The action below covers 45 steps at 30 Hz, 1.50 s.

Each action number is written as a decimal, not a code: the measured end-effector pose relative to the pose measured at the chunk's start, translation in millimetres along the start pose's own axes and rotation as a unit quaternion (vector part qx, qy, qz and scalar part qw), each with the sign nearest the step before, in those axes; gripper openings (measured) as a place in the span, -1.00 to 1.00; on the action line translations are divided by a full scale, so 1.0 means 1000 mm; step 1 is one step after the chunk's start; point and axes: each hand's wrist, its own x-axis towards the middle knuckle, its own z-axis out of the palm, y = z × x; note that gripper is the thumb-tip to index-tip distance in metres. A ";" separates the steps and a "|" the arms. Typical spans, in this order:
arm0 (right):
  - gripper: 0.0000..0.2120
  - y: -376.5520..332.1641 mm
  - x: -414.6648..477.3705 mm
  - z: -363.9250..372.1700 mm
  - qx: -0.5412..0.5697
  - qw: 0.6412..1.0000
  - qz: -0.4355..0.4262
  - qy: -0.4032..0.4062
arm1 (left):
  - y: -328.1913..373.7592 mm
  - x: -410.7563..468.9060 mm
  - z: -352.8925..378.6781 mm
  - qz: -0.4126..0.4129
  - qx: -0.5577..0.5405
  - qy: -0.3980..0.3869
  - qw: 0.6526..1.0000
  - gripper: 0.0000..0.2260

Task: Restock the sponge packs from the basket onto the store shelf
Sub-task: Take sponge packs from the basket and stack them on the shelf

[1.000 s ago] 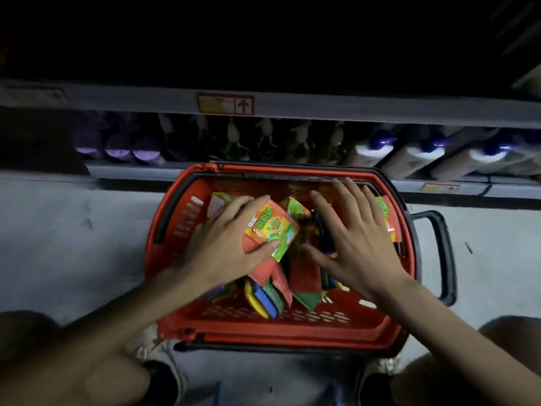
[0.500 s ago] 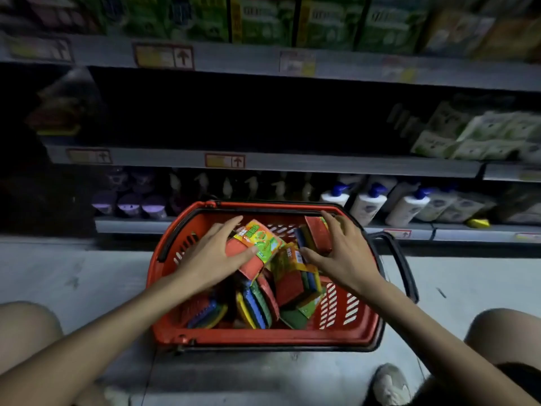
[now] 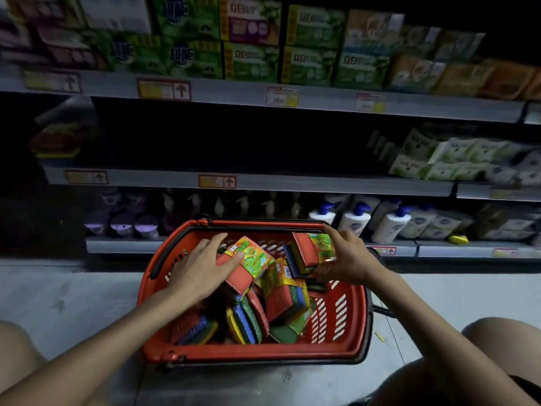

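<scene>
Nearest me the person crouches, bare knees either side of a red basket that stands on the pale floor, both arms reaching into it. The left hand has its grip on a sponge pack, thumb across the green and yellow label and fingers spread behind it, the pack tipped up above the heap. The right hand has its grip clamped on a second sponge pack near the basket's far right corner, fingers curled over its top edge, the pack raised about level with the rim. Under and between them the loose packs lie jumbled, on edge and at angles, a good many of them. I'd judge the job barely begun: two are in hand, neither has cleared the basket, and the bulk is yet to be moved. Beyond the basket the lowest shelf carries white pump bottles and dim purple-capped jars. Above it the middle shelf shows a long dark gap, likely the spot to fill. At its left end sits what may be a small stack of sponges, too dim to be sure, and pale wrapped packs lie to the right. Farthest up, green boxes line the top shelf.
</scene>
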 end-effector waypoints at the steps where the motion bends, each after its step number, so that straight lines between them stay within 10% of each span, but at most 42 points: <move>1: 0.10 -0.005 0.001 0.001 0.009 1.000 0.023 0.007 | 0.001 0.005 0.001 -0.011 -0.004 0.000 1.000 -0.22; 10: -0.09 -0.026 0.000 0.018 0.203 0.963 0.174 0.020 | -0.001 0.038 0.007 -0.085 -0.077 -0.079 0.990 0.05; 27: 0.11 -0.042 0.025 0.043 0.604 0.739 0.291 0.064 | -0.002 0.033 -0.016 -0.109 -0.280 -0.138 0.944 -0.06; 32: 0.33 -0.046 0.030 0.049 0.573 0.778 0.241 0.091 | 0.004 0.028 -0.040 -0.088 -0.332 -0.068 0.937 0.07; 45: -0.02 -0.077 0.021 0.014 0.522 0.842 -0.039 0.135 | 0.011 0.032 -0.053 -0.067 -0.514 0.078 0.852 -0.43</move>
